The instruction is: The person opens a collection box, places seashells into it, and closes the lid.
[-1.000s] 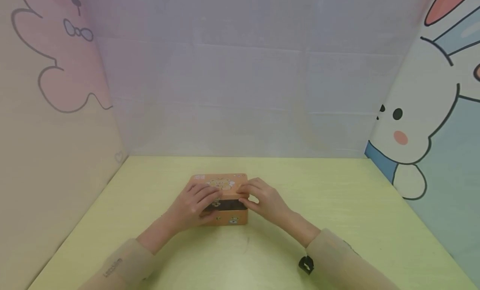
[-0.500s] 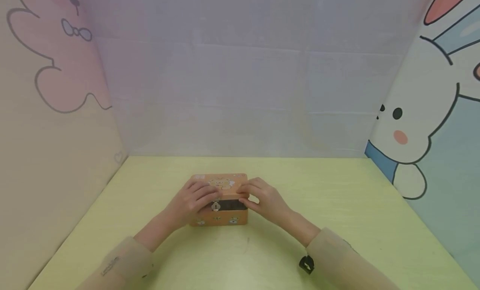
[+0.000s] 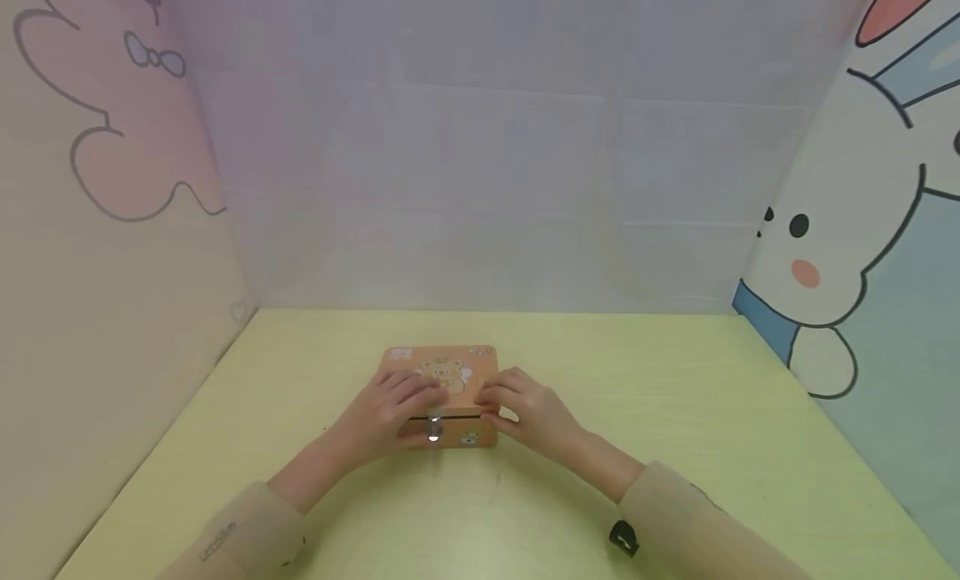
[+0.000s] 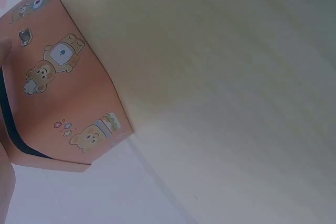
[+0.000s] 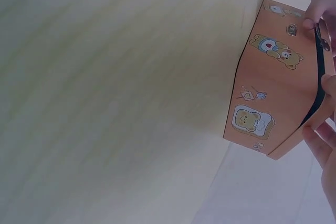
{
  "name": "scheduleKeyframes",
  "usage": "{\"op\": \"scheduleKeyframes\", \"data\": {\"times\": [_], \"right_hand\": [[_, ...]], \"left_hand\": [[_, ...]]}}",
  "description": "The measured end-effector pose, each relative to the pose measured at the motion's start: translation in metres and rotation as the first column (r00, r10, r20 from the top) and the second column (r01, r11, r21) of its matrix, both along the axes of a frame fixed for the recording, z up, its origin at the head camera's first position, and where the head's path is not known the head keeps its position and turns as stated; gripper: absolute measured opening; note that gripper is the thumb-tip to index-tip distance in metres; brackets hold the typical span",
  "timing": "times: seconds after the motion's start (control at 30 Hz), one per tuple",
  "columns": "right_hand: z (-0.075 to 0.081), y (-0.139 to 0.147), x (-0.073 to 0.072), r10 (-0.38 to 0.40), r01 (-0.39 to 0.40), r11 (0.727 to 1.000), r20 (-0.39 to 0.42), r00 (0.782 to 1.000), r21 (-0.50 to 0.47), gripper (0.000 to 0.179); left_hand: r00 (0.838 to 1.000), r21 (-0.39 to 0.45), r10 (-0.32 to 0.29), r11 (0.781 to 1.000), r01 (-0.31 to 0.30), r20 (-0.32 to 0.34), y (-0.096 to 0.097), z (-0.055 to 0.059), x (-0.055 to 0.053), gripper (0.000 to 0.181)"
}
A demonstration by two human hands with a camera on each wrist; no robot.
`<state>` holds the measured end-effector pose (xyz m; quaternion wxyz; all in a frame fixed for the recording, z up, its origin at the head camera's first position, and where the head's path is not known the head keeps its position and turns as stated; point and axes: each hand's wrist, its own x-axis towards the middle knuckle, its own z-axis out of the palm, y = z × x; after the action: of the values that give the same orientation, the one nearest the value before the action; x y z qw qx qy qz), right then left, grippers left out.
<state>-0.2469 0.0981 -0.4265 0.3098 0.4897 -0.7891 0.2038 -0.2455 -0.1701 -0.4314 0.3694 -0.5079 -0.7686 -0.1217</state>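
Observation:
An orange tin box point(image 3: 452, 373) with bear drawings stands on the table, its hinged lid nearly down; a thin dark gap shows along the front. From the front edge hangs a silver hasp point(image 3: 434, 431). My left hand point(image 3: 382, 415) grips the box's left part, fingers over the lid and thumb low at the front. At the front right corner my right hand point(image 3: 538, 412) pinches the lid's edge, fingertips on top and thumb below. In the right wrist view the dark gap runs along the tin box's front point(image 5: 273, 85), and a small metal loop point(image 5: 291, 30) sits there.
The pale yellow table point(image 3: 645, 380) meets a plain back wall point(image 3: 480, 188). Side walls carry a pink cartoon figure point(image 3: 127, 172) and a white cartoon rabbit point(image 3: 817, 255). A small black object point(image 3: 624, 537) shows beside the right sleeve point(image 3: 697, 522).
The lid has come down from ajar to nearly closed, its hasp dropping with it. My left thumb shifted left off the front, then came back. My right hand followed the lid slightly down.

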Motion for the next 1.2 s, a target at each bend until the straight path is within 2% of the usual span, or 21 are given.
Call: {"op": "scheduleKeyframes", "data": {"times": [0.33,0.53,0.8,0.97,1.1,1.2], "right_hand": [[-0.0049,-0.0002,0.0033,0.026,-0.026,0.999,0.002,1.000,0.022,0.024],[-0.0073,0.0005,0.0054,0.018,-0.021,0.998,0.040,0.999,0.053,0.021],[-0.0074,0.0009,0.0044,0.031,-0.033,0.998,0.038,0.999,0.060,0.023],[-0.0074,0.0008,0.0037,0.028,-0.031,0.997,0.043,0.999,0.065,0.022],[-0.0073,0.0007,0.0039,0.020,-0.025,0.997,0.061,0.998,0.072,0.021],[-0.0074,0.0005,0.0039,0.018,-0.022,0.997,0.061,0.998,0.071,0.021]], "left_hand": [[0.994,-0.110,0.081,0.991,-0.072,0.074,-0.0021,-0.0031,0.0016,0.065],[0.989,-0.121,0.077,0.991,-0.061,0.127,-0.0047,-0.0066,0.0008,0.064],[0.971,-0.146,0.110,0.986,-0.080,0.213,-0.0058,-0.0077,0.0006,0.061],[0.955,-0.149,0.119,0.986,-0.080,0.271,-0.0075,-0.0066,0.0012,0.066],[0.950,-0.149,0.121,0.986,-0.080,0.287,-0.0076,-0.0059,0.0019,0.070],[0.954,-0.138,0.116,0.987,-0.081,0.276,-0.0061,-0.0061,0.0016,0.066]]}}
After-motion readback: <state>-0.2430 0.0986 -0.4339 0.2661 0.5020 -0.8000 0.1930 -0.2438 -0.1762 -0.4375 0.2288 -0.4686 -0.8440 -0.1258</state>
